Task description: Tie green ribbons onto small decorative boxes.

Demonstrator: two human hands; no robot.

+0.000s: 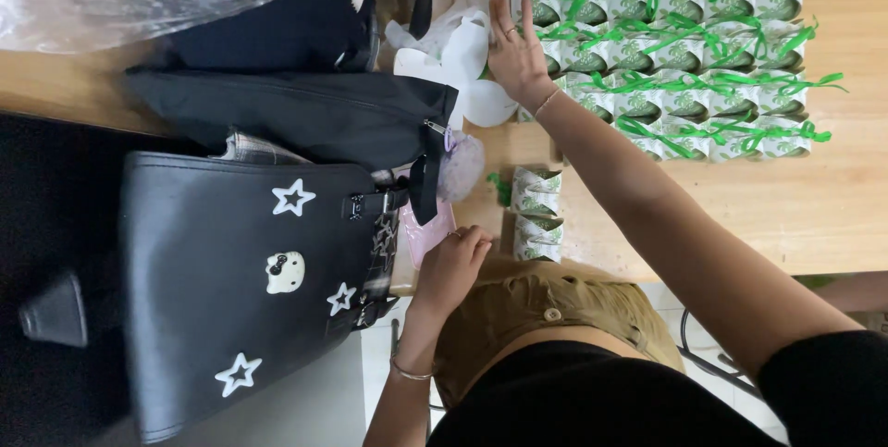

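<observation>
My right hand (516,51) reaches far across the wooden table (814,206). Its fingers are spread flat where a crumpled white plastic bag (462,58) meets rows of small green-and-white gift boxes tied with green ribbon (684,68). It grips nothing. My left hand (453,266) is near my body at the table's edge, fingers curled on the lower end of a flat pink item (425,225). A few more green-and-white boxes without ribbons (536,216) stand just right of that hand.
A black bag with white stars and a cat-face badge (240,290) fills the left side. Beyond it lie a black fabric bag (305,114) and a fuzzy lilac pompom (461,167). Clear plastic sheeting (111,3) covers the far left corner.
</observation>
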